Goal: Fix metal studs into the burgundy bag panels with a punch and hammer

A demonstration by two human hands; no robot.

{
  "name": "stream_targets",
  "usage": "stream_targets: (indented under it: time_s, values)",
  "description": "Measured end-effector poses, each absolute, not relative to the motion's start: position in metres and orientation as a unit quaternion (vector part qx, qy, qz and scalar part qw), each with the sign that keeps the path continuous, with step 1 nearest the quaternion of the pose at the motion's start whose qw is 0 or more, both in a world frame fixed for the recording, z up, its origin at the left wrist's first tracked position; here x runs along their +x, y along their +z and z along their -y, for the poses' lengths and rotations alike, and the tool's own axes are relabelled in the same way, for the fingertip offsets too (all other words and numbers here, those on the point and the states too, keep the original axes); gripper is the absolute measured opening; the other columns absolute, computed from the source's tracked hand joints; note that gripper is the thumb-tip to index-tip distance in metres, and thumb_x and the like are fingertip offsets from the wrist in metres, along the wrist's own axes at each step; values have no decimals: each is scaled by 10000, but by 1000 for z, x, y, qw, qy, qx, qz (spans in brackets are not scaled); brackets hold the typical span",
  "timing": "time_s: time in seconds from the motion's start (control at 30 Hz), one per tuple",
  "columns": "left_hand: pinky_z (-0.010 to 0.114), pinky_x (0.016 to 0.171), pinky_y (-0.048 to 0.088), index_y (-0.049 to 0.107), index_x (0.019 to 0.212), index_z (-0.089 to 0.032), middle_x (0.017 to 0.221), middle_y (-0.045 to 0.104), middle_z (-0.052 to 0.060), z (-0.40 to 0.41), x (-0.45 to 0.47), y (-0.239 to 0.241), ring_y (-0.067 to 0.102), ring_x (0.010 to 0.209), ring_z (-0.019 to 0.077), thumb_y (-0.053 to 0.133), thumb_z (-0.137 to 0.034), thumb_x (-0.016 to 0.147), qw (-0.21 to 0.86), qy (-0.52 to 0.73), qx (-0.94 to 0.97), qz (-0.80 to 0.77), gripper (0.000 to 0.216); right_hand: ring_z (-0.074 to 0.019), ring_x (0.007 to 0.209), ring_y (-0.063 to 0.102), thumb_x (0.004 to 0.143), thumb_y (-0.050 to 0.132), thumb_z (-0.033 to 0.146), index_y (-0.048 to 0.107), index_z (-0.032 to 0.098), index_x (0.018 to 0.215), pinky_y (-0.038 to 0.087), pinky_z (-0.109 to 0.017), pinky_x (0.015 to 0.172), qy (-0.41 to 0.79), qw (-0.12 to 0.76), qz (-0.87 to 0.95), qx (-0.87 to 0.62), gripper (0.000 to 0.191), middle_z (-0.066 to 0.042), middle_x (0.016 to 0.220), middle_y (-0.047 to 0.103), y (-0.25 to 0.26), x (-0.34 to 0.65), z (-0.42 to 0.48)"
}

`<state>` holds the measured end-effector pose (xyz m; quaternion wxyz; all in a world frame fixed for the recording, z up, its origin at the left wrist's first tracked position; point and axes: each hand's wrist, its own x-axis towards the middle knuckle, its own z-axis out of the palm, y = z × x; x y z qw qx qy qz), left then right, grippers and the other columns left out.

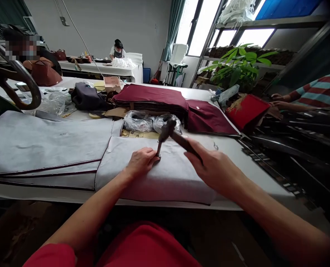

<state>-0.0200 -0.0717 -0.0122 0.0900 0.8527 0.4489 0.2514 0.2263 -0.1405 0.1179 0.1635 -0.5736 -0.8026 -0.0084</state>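
The right hand (212, 168) is closed round the handle of a hammer (167, 128). The left hand (141, 161) pinches a thin metal punch (158, 148) in its fingertips, the tip standing on the top grey panel (170, 178) of a stack near the table's front edge, mid-view. The punch's long axis is near upright, its top leaning a little toward 1 o'clock. The hammer's handle runs from the right hand at 4 o'clock up to the head at 10 o'clock. The head's face points down toward 7 o'clock, right over the punch top — touching or just clear, I cannot tell. The risk, as I judge it, is that the left fingers sit close by the punch's foot, so a glancing blow could slide off that small top onto them — or tip the punch and mark the cloth off its spot. Beyond, at 12 o'clock, lie clear bags (142, 121) and a maroon stack (154, 95).
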Motion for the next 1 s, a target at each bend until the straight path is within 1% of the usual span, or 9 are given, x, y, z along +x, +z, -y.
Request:
stream_targets:
  time_s: [0.1, 0.23, 0.3, 0.47, 0.57, 0.67, 0.8, 0.93, 1.0]
  values:
    - [282, 776, 472, 700, 951, -225, 1004, 713, 50, 75, -20, -11, 658, 974, 212, 576, -344, 1001, 107, 253, 845, -458, 179, -227, 723, 688, 1035, 461, 480, 499, 359, 1510, 488, -305, 650, 16, 196, 795, -574, 491, -25, 945, 755, 130, 237, 147]
    - [250, 761, 495, 723, 1023, -229, 984, 749, 28, 56, -26, -1, 689, 905, 178, 497, -361, 1031, 154, 259, 824, -479, 262, -198, 578, 606, 976, 530, 573, 554, 311, 1482, 482, -333, 643, 8, 308, 663, -682, 571, -27, 813, 729, 106, 280, 159]
    - [246, 735, 509, 728, 1060, -203, 960, 761, 40, 28, -29, 9, 699, 852, 174, 451, -379, 1042, 175, 255, 809, -500, 329, -250, 632, 633, 955, 548, 590, 574, 302, 1471, 481, -386, 659, -37, 286, 599, -748, 591, -66, 844, 736, 76, 310, 158]
    - [288, 758, 513, 728, 920, -147, 815, 725, 75, -49, -26, 28, 678, 811, 211, 498, -372, 1007, 180, 214, 782, -557, 333, -423, 924, 648, 1003, 403, 529, 633, 243, 1428, 463, -519, 692, -128, 124, 519, -836, 561, -188, 1072, 710, 0, 374, 146]
    - [348, 914, 490, 692, 1006, -133, 966, 716, 124, -63, -10, 29, 649, 996, 256, 532, -318, 990, 155, 204, 782, -568, 245, -423, 1082, 599, 1014, 364, 499, 660, 197, 1395, 481, -527, 817, -145, 159, 528, -822, 569, -192, 1099, 686, -26, 393, 145]
    - [356, 988, 453, 682, 1049, -172, 1135, 689, 119, -55, 15, 25, 600, 1132, 273, 633, -382, 939, 159, 181, 819, -520, 242, -413, 1082, 584, 1017, 357, 499, 669, 189, 1380, 484, -520, 877, -155, 178, 534, -812, 570, -181, 1121, 680, -37, 399, 144]
    - [280, 780, 473, 724, 918, -217, 962, 718, 30, -42, 43, 25, 642, 917, 226, 794, -356, 759, 203, 123, 864, -444, 223, -416, 1066, 593, 1016, 343, 496, 688, 162, 1340, 478, -548, 922, -157, 189, 528, -813, 579, -183, 1097, 681, -36, 397, 145]
    - [261, 601, 382, 698, 725, -198, 705, 656, -3, -32, 49, 54, 585, 673, 169, 684, -256, 779, 219, 123, 884, -395, 80, -470, 1343, 462, 968, 489, 579, 589, 176, 1441, 330, -647, 1123, -88, 290, 527, -794, 630, -188, 1425, 565, -18, 390, 153]
    - [248, 569, 348, 686, 713, -196, 660, 621, -22, -33, 50, 79, 553, 633, 142, 632, -255, 812, 223, 142, 896, -358, 126, -437, 1362, 480, 877, 644, 634, 459, 223, 1544, 404, -603, 1111, 28, 350, 542, -764, 805, -163, 1472, 547, -8, 386, 152]
